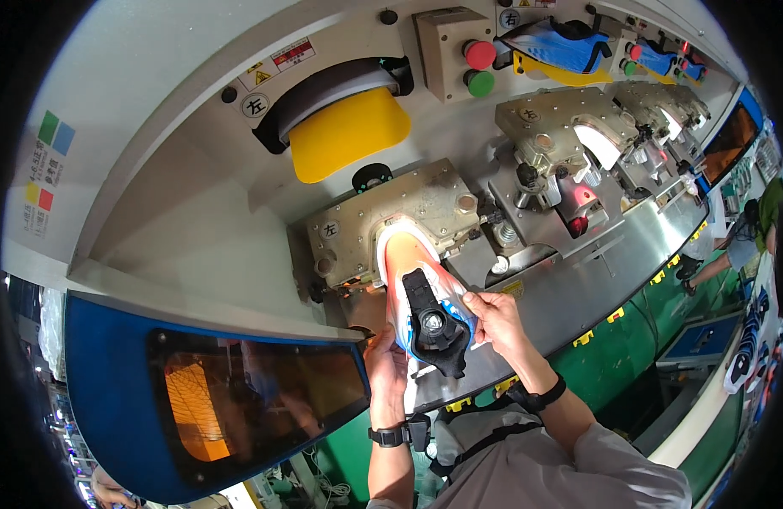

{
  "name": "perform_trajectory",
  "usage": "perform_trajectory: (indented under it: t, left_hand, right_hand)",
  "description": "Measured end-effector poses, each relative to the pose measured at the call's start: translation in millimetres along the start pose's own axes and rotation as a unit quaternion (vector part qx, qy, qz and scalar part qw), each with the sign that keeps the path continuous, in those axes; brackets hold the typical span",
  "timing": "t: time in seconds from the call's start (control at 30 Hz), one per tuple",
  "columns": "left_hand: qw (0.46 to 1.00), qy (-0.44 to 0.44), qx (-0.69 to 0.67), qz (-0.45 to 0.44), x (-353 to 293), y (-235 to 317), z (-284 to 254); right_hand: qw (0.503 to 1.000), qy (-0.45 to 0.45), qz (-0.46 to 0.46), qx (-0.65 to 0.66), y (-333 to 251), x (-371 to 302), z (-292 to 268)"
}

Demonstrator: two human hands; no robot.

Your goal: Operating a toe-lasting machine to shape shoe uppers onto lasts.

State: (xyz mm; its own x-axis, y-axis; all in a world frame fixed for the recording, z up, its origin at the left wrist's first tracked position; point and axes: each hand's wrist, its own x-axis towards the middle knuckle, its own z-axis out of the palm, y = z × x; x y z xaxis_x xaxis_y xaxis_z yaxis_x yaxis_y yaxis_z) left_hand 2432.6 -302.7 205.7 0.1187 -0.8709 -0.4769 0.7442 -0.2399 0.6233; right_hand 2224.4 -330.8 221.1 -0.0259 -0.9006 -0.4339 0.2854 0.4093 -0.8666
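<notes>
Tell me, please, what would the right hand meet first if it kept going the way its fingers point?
Probably the shoe itself: the right hand already touches its side, fingers pointing left across it. Depth is hard to judge.

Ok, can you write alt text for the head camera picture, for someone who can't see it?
Both hands, left hand and right hand, hold a shoe upper on a black last with its toe against a metal mould block of a factory machine. Above sit a yellow pad and red and green buttons.
</notes>
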Motion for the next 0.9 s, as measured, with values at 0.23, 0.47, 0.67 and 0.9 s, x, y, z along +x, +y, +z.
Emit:
perform_trajectory:
  t: [0.23, 0.47, 0.67, 0.9]
  left_hand:
    - [1.000, 0.022, -0.005, -0.014, 8.4, -16.2, -25.3]
    - [0.846, 0.337, 0.181, 0.372, -63.6, -13.3, -3.4]
    - [0.800, 0.245, 0.183, 0.516, -137.2, -71.3, 110.2]
    - [0.976, -0.092, 0.040, 0.191, -150.6, -142.0, 259.0]
  right_hand:
    - [0.993, -0.052, 0.010, -0.110, -16.3, -4.7, -15.3]
    - [0.622, 0.301, -0.665, -0.284, -270.7, -6.8, -103.8]
    - [0.580, 0.140, -0.637, -0.488, -398.8, 85.5, -167.3]
    - [0.679, -0.065, -0.596, -0.425, -275.1, -58.1, -229.4]
